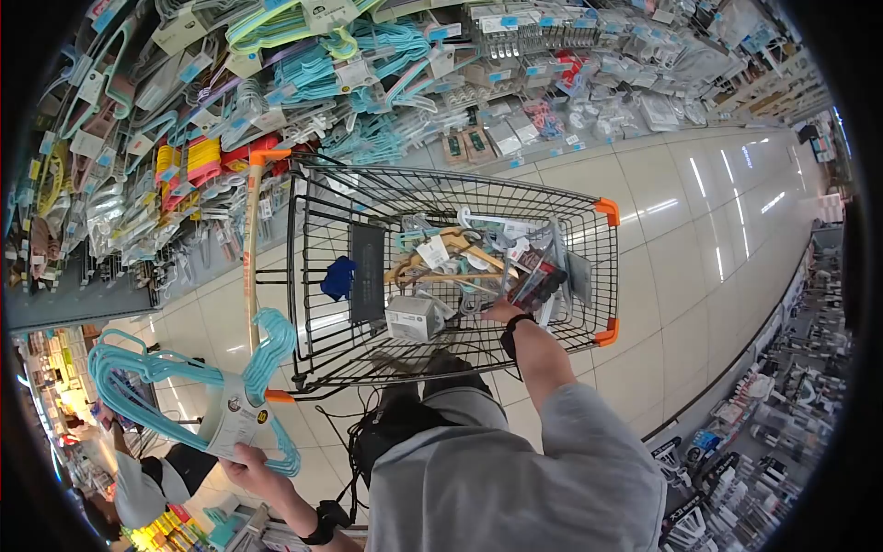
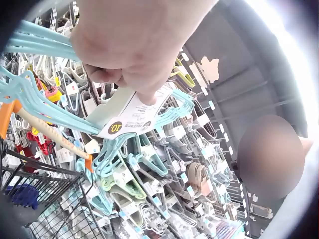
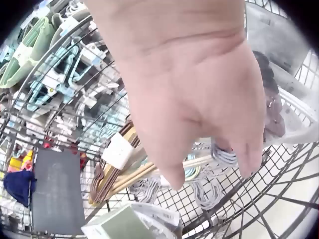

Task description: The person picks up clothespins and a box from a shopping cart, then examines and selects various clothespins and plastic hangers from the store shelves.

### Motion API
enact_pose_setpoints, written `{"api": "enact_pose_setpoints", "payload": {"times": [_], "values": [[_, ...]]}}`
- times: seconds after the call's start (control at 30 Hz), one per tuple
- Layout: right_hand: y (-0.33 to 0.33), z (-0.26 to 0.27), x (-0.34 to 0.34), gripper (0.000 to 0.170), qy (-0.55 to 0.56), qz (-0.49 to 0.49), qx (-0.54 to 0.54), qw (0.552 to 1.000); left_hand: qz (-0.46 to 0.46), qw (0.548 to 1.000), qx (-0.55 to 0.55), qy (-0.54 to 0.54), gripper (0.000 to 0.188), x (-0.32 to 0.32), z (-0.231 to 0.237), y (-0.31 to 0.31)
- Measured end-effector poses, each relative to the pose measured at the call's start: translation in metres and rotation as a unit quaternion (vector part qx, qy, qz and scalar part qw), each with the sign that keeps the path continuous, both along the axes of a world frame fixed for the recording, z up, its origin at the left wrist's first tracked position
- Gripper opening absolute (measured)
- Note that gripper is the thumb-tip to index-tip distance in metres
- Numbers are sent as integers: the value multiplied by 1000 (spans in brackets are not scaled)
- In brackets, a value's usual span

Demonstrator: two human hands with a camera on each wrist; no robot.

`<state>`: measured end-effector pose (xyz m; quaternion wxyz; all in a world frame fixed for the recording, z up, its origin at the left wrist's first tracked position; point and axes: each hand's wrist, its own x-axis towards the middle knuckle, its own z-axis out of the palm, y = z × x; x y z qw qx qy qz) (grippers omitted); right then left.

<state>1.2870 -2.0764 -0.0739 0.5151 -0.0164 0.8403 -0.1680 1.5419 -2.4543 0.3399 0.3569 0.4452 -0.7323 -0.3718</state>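
In the head view, my left hand (image 1: pixel 256 475) grips a bundle of light blue hangers (image 1: pixel 166 368) by its white paper label (image 1: pixel 237 419), left of the shopping cart. My thumb presses the label's printed face in the left wrist view. Down inside the cart, my right hand (image 1: pixel 503 315) has its fingers bent around the hooks of grey hangers (image 3: pixel 225 155), with the thumb apart from them. Wooden hangers (image 1: pixel 460 253) lie beside that hand, and a white and green box (image 1: pixel 411 317) sits nearer the cart's handle end. Dark packaged goods (image 1: pixel 538 285) lie just past the fingers.
The black wire cart (image 1: pixel 451 175) has orange corners and a wooden-coloured handle (image 1: pixel 251 239). Racks of hangers (image 1: pixel 368 55) line the far side. More shelves (image 1: pixel 763 405) stand at the right. Another person (image 1: pixel 152 478) is at the lower left. Tiled floor (image 1: pixel 681 248) runs beyond the cart.
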Motion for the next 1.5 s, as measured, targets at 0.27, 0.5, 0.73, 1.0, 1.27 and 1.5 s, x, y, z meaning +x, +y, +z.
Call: {"api": "enact_pose_setpoints", "payload": {"times": [0.27,0.5,0.73,1.0,1.27,1.5], "values": [[11,83,-25,17,349,80,195,913,12,994,95,60,19,2,-1,-2],[53,200,-49,31,444,3,13,896,-23,978,157,138,26,7,15,-10],[38,350,-1,30,532,-132,-249,799,-13,955,195,223,27,46,22,-37],[-76,551,118,23,459,-197,-335,799,-24,943,194,269,39,142,37,-92],[-242,626,221,37,542,-32,-540,643,-66,909,186,366,27,296,15,-156],[-447,612,322,21,202,279,-615,709,20,953,150,263,10,402,5,-201]]}}
